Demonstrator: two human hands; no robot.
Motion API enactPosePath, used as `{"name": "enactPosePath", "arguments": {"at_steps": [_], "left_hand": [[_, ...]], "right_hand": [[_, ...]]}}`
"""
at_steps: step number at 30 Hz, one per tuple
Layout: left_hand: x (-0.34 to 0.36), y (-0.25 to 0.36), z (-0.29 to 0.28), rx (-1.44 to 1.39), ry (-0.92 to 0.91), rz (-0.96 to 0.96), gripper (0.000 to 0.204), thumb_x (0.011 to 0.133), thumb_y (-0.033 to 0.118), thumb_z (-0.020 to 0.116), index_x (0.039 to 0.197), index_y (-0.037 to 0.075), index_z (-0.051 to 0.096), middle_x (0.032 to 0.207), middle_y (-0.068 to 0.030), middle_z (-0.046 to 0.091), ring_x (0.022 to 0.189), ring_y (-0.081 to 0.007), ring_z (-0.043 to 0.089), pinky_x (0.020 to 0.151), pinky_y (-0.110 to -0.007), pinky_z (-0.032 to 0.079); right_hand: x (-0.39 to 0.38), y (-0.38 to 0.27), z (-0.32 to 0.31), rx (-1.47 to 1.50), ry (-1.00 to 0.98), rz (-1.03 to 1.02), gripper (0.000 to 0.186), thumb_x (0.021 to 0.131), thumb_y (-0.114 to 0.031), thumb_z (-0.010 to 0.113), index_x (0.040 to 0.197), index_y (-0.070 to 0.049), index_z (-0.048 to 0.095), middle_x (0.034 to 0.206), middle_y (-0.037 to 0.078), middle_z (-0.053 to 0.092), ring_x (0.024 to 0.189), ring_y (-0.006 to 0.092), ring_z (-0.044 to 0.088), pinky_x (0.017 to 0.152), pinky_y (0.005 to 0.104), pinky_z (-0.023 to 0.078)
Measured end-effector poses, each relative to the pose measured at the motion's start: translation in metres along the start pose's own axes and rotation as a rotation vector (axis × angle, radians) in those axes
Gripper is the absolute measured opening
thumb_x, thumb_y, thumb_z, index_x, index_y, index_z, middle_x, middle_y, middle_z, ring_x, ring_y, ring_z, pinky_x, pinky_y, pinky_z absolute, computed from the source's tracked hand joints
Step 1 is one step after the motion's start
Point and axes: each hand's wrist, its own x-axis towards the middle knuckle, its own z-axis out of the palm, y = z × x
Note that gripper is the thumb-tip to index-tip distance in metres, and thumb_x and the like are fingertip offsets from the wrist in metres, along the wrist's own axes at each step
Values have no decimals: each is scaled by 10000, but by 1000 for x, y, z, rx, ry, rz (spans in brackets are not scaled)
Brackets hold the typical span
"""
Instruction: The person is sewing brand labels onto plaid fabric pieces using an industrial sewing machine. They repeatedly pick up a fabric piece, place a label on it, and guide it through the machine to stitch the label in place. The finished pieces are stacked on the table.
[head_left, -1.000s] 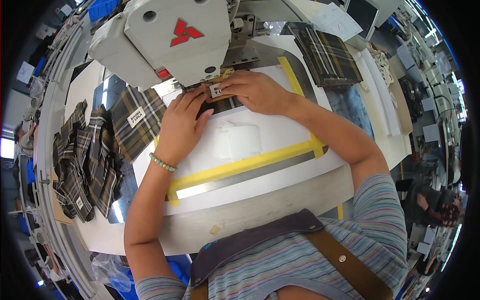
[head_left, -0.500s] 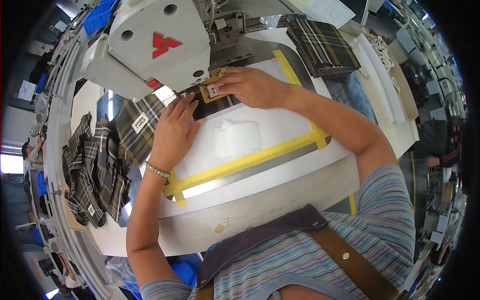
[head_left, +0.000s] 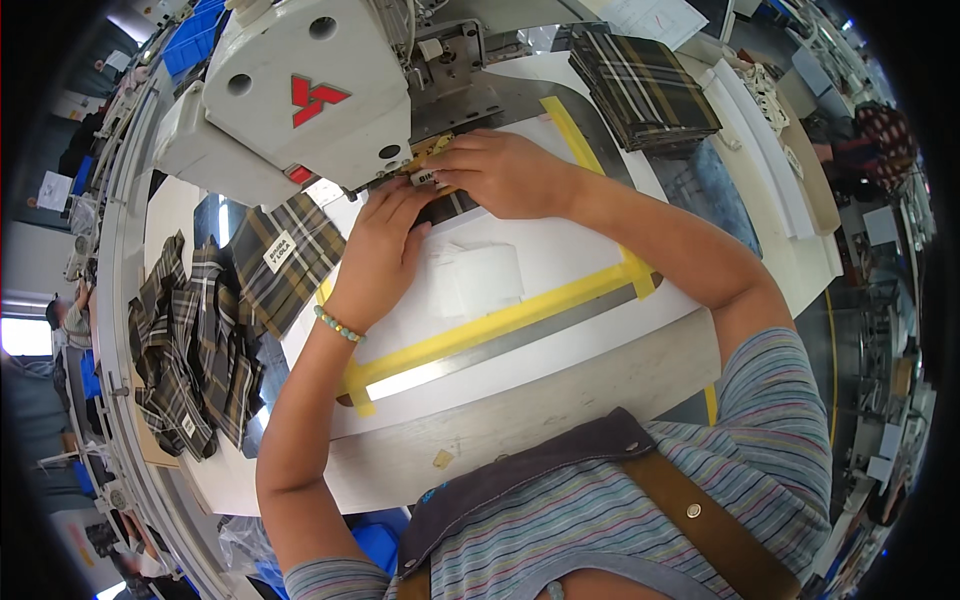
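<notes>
At the sewing machine, both my hands meet under the head, by a brass-coloured clamp frame. My right hand pinches a small white woven label over a dark plaid fabric piece, which my hands partly cover. My left hand reaches in from the left, fingers stretched forward and thumb apart. Its fingertips are at the label's left end; whether they press on it cannot be told. A white work plate edged with yellow tape lies below my hands.
Left of the machine, a plaid piece with a white label lies by a heap of plaid pieces. A neat plaid stack stands at the far right, beside a long white tray. A blue crate is at the far left.
My left hand has moved right and slightly forward, bringing its fingertips to the label. My right hand stays almost in place; the label in its fingers has turned to lie more level.
</notes>
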Motion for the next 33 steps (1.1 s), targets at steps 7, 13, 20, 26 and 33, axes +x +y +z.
{"name": "enactPosePath", "arguments": {"at_steps": [7, 13, 20, 26, 33], "left_hand": [[-19, -7, -9, 34, 161, -19, 291, 963, -31, 689, 1247, 25, 721, 1299, -132, 742, 1276, -375, 665, 1087, -457, 531], [-28, -16, -26, 87, 126, -61, 280, 956, -23, 699, 1233, 15, 721, 1342, -125, 732, 1200, -371, 677, 1045, -455, 540], [-22, -19, -24, 155, 6, -90, 389, 966, 24, 707, 1351, -8, 668, 1485, -143, 664, 1327, -382, 608, 1117, -477, 500], [-20, -20, -21, 227, -11, -14, 406, 952, 77, 743, 1343, -14, 680, 1447, -138, 678, 1252, -381, 623, 1095, -471, 513], [-15, -18, -25, 226, -59, -18, 395, 958, 76, 739, 1336, -21, 680, 1437, -154, 679, 1332, -385, 603, 1132, -472, 500]], "right_hand": [[2, 3, 1, 237, -55, 46, 378, 938, 22, 636, 1299, -36, 735, 1402, 100, 680, 1272, 310, 640, 1090, 405, 561], [9, -4, 1, 148, -98, 92, 362, 943, 7, 641, 1282, -64, 745, 1412, 66, 670, 1278, 310, 609, 1127, 407, 529], [5, -4, 3, 299, -59, 148, 312, 958, -7, 641, 1251, -43, 742, 1403, 78, 678, 1287, 309, 603, 1130, 409, 525], [6, -3, 1, 254, -72, 113, 312, 958, -5, 636, 1252, -34, 740, 1389, 82, 690, 1273, 315, 609, 1129, 411, 526], [5, -3, 1, 263, -64, 110, 337, 950, 4, 638, 1267, -40, 744, 1384, 85, 691, 1265, 314, 613, 1125, 408, 530]]}}
